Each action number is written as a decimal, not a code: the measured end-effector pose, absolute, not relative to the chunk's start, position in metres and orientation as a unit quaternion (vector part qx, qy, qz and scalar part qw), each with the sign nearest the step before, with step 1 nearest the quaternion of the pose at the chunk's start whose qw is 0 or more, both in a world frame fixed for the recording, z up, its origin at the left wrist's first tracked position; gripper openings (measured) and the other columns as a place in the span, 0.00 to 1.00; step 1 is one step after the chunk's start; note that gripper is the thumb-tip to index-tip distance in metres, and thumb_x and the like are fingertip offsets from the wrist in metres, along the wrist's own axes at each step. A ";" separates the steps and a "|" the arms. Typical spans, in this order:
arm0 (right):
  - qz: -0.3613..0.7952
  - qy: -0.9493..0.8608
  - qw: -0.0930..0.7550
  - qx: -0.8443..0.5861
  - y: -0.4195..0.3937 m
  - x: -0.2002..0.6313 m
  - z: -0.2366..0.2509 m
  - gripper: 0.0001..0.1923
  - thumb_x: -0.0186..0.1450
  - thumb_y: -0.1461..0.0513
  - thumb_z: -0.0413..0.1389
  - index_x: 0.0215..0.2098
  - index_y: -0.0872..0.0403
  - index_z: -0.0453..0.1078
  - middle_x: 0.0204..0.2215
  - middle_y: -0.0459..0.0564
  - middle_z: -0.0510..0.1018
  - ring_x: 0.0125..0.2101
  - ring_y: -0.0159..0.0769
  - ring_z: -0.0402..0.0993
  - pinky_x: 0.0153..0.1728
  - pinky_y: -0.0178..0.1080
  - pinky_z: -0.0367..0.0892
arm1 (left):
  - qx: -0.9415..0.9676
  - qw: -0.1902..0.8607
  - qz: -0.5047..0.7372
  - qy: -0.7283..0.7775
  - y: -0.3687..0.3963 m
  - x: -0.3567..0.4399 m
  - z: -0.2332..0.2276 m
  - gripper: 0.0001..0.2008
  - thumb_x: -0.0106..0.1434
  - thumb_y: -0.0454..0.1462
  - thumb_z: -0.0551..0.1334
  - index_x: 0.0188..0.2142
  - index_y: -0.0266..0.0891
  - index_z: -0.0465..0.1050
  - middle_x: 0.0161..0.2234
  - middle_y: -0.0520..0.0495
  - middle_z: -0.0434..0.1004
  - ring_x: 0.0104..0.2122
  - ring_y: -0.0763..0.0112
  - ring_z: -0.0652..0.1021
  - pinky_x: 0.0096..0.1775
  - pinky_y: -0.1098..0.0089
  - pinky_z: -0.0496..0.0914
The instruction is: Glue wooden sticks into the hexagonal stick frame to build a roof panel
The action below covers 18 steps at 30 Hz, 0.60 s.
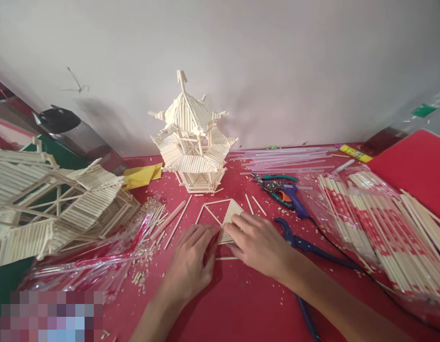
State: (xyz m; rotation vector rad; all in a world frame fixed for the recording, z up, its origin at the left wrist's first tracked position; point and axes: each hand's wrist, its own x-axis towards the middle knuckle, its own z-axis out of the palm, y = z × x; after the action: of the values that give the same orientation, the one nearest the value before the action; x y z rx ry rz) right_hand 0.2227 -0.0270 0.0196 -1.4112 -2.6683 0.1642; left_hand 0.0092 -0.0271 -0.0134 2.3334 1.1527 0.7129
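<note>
A triangular panel of thin wooden sticks (pixel 231 214) lies on the red tabletop, joined to or touching a stick frame (pixel 217 203) at its upper left. My right hand (pixel 257 240) covers the panel's right side, with fingertips pressing on it. At the panel's lower left edge, my left hand (pixel 193 259) curls its fingers against it, thumb drawn in below; what lies under those fingertips is partly hidden. A loose stick (pixel 226 258) sits just below the panel, between the hands. Behind them stands a pagoda model (pixel 195 154) built from sticks, upright with two roof tiers.
A larger stick model (pixel 59 204) stands at left beside plastic wrapping and stick offcuts. On the right are a glue gun (pixel 294 197), pliers (pixel 277 178), a blue-handled cutter (pixel 305 244) and packed chopsticks (pixel 387 232). Glue sticks (pixel 287 159) lie near the wall.
</note>
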 end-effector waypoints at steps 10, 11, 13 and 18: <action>0.057 -0.882 0.059 -0.465 -0.027 0.220 0.018 0.08 0.68 0.64 0.60 0.46 0.54 0.70 0.42 0.53 0.78 0.43 0.46 0.74 0.40 0.45 0.72 | 0.846 0.221 0.256 0.412 -0.026 0.011 -0.015 0.16 0.70 0.32 0.59 0.56 0.44 0.72 0.51 0.41 0.78 0.51 0.56 0.76 0.53 0.55 0.73; 0.062 -0.882 0.057 -0.464 -0.027 0.220 0.019 0.09 0.68 0.64 0.60 0.46 0.54 0.71 0.43 0.53 0.78 0.43 0.46 0.74 0.40 0.45 0.72 | 0.846 0.216 0.256 0.414 -0.026 0.011 -0.016 0.15 0.71 0.33 0.59 0.56 0.44 0.72 0.51 0.41 0.79 0.51 0.55 0.76 0.53 0.55 0.72; 0.086 -0.880 0.058 -0.463 -0.026 0.223 0.023 0.11 0.68 0.63 0.61 0.48 0.54 0.71 0.44 0.54 0.79 0.45 0.47 0.75 0.41 0.45 0.72 | 0.848 0.206 0.256 0.417 -0.027 0.012 -0.017 0.15 0.70 0.34 0.60 0.55 0.44 0.72 0.51 0.42 0.79 0.51 0.56 0.77 0.53 0.55 0.72; 0.199 -0.852 0.104 -0.472 -0.016 0.250 0.042 0.10 0.72 0.63 0.56 0.52 0.50 0.70 0.47 0.51 0.80 0.45 0.42 0.77 0.45 0.43 0.71 | 0.849 0.192 0.247 0.425 -0.029 0.012 -0.016 0.15 0.71 0.37 0.61 0.57 0.44 0.70 0.53 0.42 0.78 0.51 0.56 0.77 0.52 0.56 0.72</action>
State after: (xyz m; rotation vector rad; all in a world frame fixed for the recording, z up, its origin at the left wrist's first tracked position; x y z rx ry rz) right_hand 0.2502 -0.0160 0.0422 -1.3937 -2.5139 0.5874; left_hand 0.0121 -0.0289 -0.0156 2.3840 1.1943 0.6932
